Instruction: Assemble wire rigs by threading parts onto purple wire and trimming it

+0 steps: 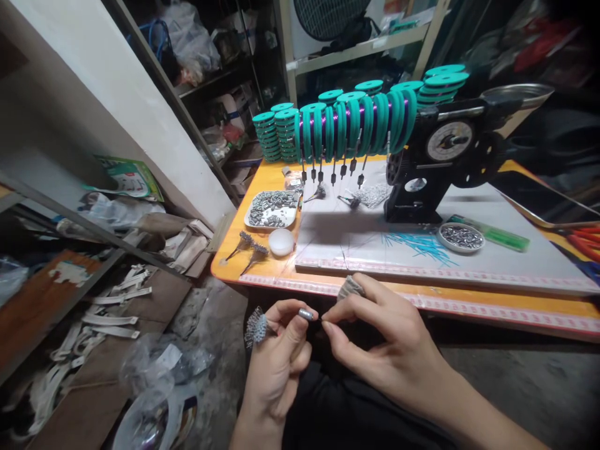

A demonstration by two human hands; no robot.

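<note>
A small silvery metal cylinder [306, 314] is pinched between the thumb and index finger of my left hand [282, 350]. A bristly cluster of thin grey, wire-like pieces [255, 327] sticks out from the left side of that hand. Just to the right, thumb and index fingertip of my right hand [382, 325] are pressed together, close to the cylinder's end; what they hold is too small to make out. A ribbed greyish-tan wrap [350, 287] shows at a finger of my right hand. Both hands are in front of the table edge, above my lap.
A black winding machine [417, 181] with teal spools [356, 125] stands on the orange table [229, 256]. A white tray [246, 219] of metal bits, a white cup [281, 242], blue strips [419, 244] and a bowl of dark pieces [462, 239] lie around it. Cluttered shelves are at left.
</note>
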